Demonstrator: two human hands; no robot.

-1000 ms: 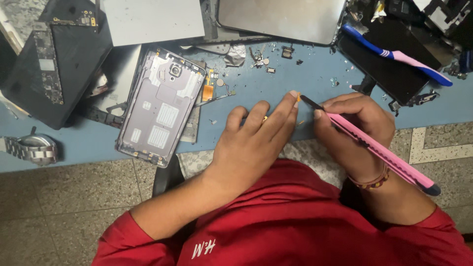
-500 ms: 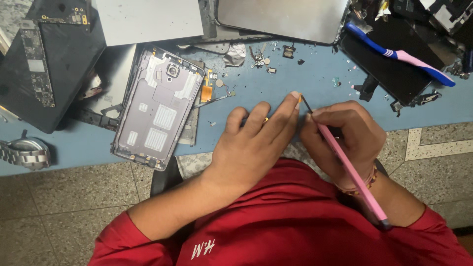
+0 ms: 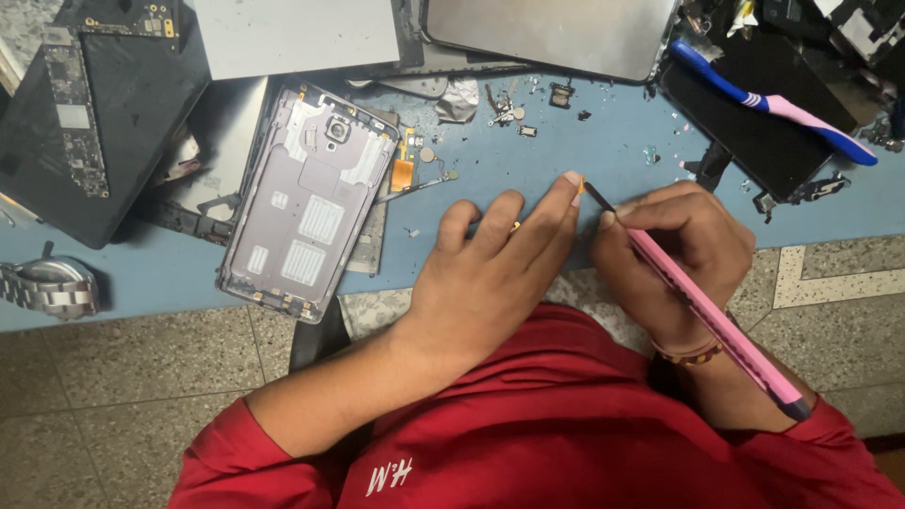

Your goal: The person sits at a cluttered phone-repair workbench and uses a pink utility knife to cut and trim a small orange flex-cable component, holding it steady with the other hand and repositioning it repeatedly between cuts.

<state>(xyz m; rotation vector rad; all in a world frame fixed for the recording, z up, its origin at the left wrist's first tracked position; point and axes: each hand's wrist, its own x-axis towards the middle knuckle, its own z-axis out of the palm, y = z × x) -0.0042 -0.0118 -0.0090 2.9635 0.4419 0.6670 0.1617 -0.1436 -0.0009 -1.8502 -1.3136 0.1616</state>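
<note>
Nearest: red shirt (image 3: 566,443), both forearms coming up from it. Right hand (image 3: 674,250) closed round a pink craft knife (image 3: 716,320), handle running back over the wrist, dark blade tip at the left fingertip. Left hand (image 3: 490,273) lies palm-down on the blue table (image 3: 613,141), fingers together, index pinning a tiny orange-edged part (image 3: 581,185), mostly hidden under the fingers. Left of that, w/ back up: grey phone shell (image 3: 306,203). Table's left edge: steel wristwatch (image 3: 47,287). Further back: loose screws & bits (image 3: 514,108), pink-blue toothbrush (image 3: 778,104) on a black panel.
</note>
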